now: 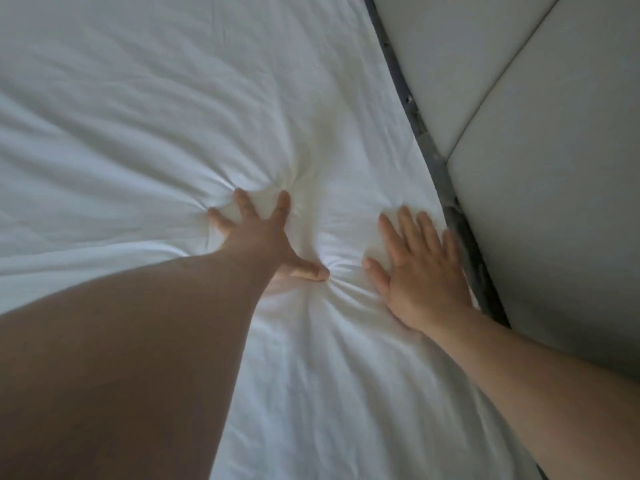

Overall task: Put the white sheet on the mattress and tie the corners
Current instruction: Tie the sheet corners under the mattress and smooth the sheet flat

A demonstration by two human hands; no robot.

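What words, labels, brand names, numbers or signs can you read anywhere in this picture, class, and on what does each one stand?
None: no readable text shows anywhere.
The creased white cotton sheet is plain, with no tag in view.
The pale padded headboard panels carry no lettering.
The grey strip between them has blurred pale specks, not letters.
The left hand and right hand bear no marks.

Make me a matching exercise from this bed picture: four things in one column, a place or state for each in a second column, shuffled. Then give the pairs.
Things
1. left hand
2. right hand
3. white sheet
4. padded panels

Places or states
A. off-white, beyond the grey strip at the bed's edge
B. flat, fingers close together, beside the grey strip
C. fingers spread wide, pressing a dent with creases fanning out
D. wrinkled, spread under both hands

Pairs: 1-C, 2-B, 3-D, 4-A
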